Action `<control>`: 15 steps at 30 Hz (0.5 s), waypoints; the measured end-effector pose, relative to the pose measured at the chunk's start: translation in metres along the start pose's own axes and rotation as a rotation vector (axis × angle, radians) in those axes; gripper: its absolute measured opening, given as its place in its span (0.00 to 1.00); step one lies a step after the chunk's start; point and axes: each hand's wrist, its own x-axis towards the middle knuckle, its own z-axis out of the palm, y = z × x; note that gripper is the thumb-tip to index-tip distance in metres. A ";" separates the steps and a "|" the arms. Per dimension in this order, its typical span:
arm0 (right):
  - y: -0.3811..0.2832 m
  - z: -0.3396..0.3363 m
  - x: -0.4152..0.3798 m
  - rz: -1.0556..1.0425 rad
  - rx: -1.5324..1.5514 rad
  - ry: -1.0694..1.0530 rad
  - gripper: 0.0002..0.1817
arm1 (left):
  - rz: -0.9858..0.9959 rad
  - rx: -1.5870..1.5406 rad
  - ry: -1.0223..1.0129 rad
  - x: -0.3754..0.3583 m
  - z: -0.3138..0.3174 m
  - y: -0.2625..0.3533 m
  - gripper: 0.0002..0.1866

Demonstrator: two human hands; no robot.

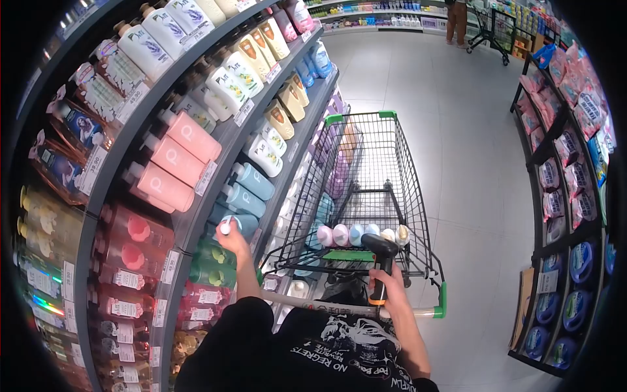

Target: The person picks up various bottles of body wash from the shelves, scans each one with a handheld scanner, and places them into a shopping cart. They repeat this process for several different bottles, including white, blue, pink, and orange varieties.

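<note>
My left hand (233, 240) reaches to the shelf on the left. Its fingers are closed at the white pump head (226, 228) of a light blue pump bottle (243, 225), lying in a row with similar blue bottles (255, 181). The hand partly hides this bottle. My right hand (390, 285) grips the handle of a black barcode scanner (381, 251) with an orange ring, held upright over the cart handle (320, 305). Beyond it stands a wire shopping cart (418, 189) with green corners. Several pink, blue, purple and cream bottles (340, 234) lie in a row inside it.
Pink pump bottles (175, 157) and white lotion bottles (228, 90) fill the shelves on the left. On the right, a rack (541, 248) holds pink packs and blue containers. A person (456, 23) stands near another cart (491, 32) far down the aisle.
</note>
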 end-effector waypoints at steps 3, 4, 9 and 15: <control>0.003 0.001 0.001 0.047 -0.026 -0.021 0.23 | 0.019 -0.175 -0.093 -0.007 -0.025 0.048 0.10; 0.002 0.001 0.002 0.064 -0.031 -0.020 0.23 | -0.024 -0.243 -0.117 -0.006 -0.033 0.056 0.10; -0.001 0.003 0.009 0.074 0.009 -0.039 0.24 | -0.322 -0.501 -0.168 -0.023 -0.052 0.101 0.09; -0.004 0.006 0.009 0.087 0.097 -0.146 0.21 | -0.560 -0.944 -0.576 -0.036 -0.062 0.068 0.08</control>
